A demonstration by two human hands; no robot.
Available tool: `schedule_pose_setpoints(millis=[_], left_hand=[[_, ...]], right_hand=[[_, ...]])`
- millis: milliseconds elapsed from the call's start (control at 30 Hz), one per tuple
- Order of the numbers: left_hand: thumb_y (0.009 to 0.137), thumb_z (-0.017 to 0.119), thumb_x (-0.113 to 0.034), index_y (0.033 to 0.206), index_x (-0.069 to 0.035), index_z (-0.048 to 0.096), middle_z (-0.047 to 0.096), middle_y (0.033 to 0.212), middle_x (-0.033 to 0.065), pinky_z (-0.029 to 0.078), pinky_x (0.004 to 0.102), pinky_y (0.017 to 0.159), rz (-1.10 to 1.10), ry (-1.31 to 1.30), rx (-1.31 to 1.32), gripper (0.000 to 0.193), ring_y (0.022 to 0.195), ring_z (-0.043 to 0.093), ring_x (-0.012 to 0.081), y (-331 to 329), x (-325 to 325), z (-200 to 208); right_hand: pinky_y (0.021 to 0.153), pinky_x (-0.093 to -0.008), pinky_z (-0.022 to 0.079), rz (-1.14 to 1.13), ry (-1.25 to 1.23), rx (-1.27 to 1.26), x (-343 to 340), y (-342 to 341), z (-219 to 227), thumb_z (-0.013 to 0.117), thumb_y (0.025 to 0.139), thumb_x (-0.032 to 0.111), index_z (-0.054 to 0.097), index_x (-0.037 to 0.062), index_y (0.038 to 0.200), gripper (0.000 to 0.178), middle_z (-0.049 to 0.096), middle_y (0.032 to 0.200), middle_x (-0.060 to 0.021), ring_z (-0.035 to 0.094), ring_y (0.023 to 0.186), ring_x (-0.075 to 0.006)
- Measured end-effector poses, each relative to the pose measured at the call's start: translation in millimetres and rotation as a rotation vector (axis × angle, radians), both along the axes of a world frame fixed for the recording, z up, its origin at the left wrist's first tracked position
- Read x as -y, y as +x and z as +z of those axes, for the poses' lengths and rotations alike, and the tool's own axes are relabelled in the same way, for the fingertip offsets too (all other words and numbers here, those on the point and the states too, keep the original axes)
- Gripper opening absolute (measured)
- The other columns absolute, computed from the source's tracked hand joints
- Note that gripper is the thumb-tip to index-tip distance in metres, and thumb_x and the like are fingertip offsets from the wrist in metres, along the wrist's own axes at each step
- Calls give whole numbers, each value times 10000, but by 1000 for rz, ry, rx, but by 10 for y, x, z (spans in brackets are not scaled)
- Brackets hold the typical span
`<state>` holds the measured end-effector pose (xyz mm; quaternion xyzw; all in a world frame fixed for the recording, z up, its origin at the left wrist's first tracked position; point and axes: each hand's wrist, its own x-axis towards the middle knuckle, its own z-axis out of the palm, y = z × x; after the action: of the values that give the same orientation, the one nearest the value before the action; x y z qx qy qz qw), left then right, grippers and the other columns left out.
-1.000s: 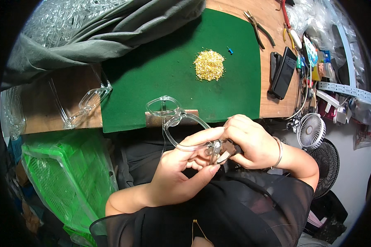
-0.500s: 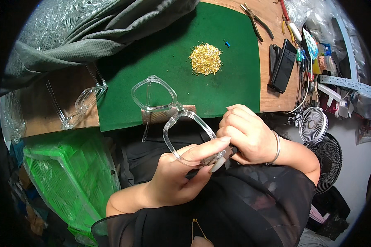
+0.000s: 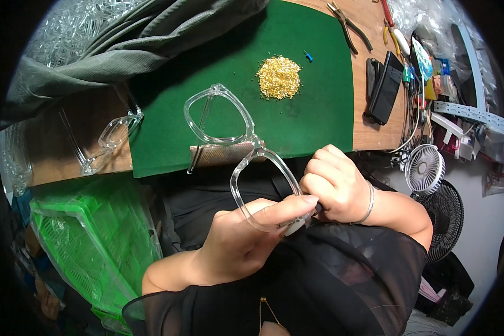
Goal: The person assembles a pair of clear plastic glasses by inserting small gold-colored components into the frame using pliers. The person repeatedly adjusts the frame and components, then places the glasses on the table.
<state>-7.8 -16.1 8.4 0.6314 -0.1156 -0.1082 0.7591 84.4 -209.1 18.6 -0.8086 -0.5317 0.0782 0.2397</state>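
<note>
A clear plastic eyeglass frame (image 3: pixel 254 143) without visible lenses is tilted up over the front edge of the green mat (image 3: pixel 207 61). My left hand (image 3: pixel 241 238) pinches its near end between thumb and fingers. Close against that end, my right hand (image 3: pixel 336 187) is a closed fist around something mostly hidden; a dark tip (image 3: pixel 318 208) shows by the left thumb. On the mat lies a heap of tiny gold-coloured pieces (image 3: pixel 279 78), with a small blue pin-like piece (image 3: pixel 308 56) beside it.
Another clear frame (image 3: pixel 115 134) rests at the table's left, by a grey cloth (image 3: pixel 140 50) and piled frames. Pliers (image 3: pixel 350 28), a black phone (image 3: pixel 385 89) and cables lie at right. A green crate (image 3: pixel 89 241) stands lower left; fans (image 3: pixel 425 168) stand lower right.
The eyeglass frame has swung slightly up and to the right, its far end farther over the mat. My left fingers have closed in tighter at its near end.
</note>
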Motion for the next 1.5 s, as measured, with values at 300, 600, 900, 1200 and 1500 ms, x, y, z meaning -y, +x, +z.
schedule_pose_setpoints(millis=[300, 600, 900, 1200, 1500], left_hand=[[779, 564, 148, 1218, -36, 532, 642, 976, 157, 518, 268, 729, 34, -41, -42, 477, 828, 647, 204, -5, 13, -10], [759, 528, 167, 1252, 29, 500, 630, 1072, 140, 506, 234, 733, 146, -152, -167, 513, 875, 637, 153, -58, 88, -61], [787, 515, 159, 1263, 61, 463, 595, 1166, 138, 509, 217, 715, 128, -210, -222, 488, 803, 646, 117, -88, 86, -103], [721, 534, 167, 1200, -31, 562, 646, 1001, 139, 513, 247, 708, 115, -16, -98, 520, 797, 648, 195, -57, 30, -106], [726, 550, 149, 1204, -48, 561, 646, 958, 143, 514, 266, 699, 106, -20, -128, 517, 794, 647, 229, -61, -4, -106]], right_hand=[[577, -335, 375, -49, 41, 10, -10, -19, -3, 632, 570, 124, 462, 68, 683, 212, 432, 659, -66, 464, 620, -236], [877, -459, 429, -16, -21, -73, -14, 70, 86, 683, 542, 107, 543, 37, 914, 404, 528, 864, -99, 535, 864, -283], [775, -403, 426, -6, 14, -110, -18, 95, 46, 674, 586, 115, 536, 37, 887, 340, 508, 815, -104, 520, 783, -279], [598, -348, 375, 10, -47, -126, -32, 81, 37, 665, 588, 103, 498, 46, 743, 235, 450, 699, -84, 478, 647, -255], [634, -348, 396, -8, -94, -155, -58, 59, 16, 684, 603, 130, 499, 64, 763, 254, 468, 710, -75, 500, 685, -256]])
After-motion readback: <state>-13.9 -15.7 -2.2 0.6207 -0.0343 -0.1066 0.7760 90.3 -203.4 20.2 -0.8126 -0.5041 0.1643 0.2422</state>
